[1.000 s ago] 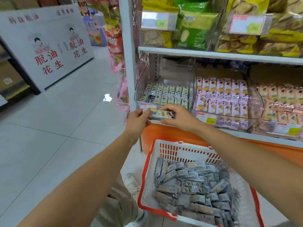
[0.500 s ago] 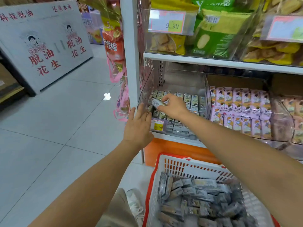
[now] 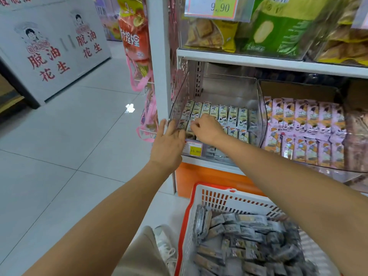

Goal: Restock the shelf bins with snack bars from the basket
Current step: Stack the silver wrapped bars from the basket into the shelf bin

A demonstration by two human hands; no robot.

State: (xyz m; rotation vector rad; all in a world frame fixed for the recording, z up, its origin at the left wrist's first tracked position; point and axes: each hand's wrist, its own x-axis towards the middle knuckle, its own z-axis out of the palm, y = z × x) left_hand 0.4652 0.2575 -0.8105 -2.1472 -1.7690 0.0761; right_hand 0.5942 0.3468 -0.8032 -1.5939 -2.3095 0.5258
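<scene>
A clear plastic shelf bin (image 3: 229,90) holds rows of grey-green snack bars (image 3: 233,116). My right hand (image 3: 208,129) reaches into its front left corner, fingers curled down on a snack bar (image 3: 190,126) that is set among the others. Outside the bin, my left hand (image 3: 167,145) has straight fingers resting against the front left edge. Below, a white basket with a red rim (image 3: 217,196) holds several loose grey snack bars (image 3: 249,236).
A second clear bin to the right holds pink bars (image 3: 308,126). A price tag (image 3: 194,149) hangs on the front of the left bin. Bagged snacks (image 3: 278,26) fill the shelf above. My shoe (image 3: 165,244) stands left of the basket, on tiled floor (image 3: 69,156).
My right hand carried a bar from in front of the bin down into its front left corner. My left hand let go of that bar and moved to the bin's left edge.
</scene>
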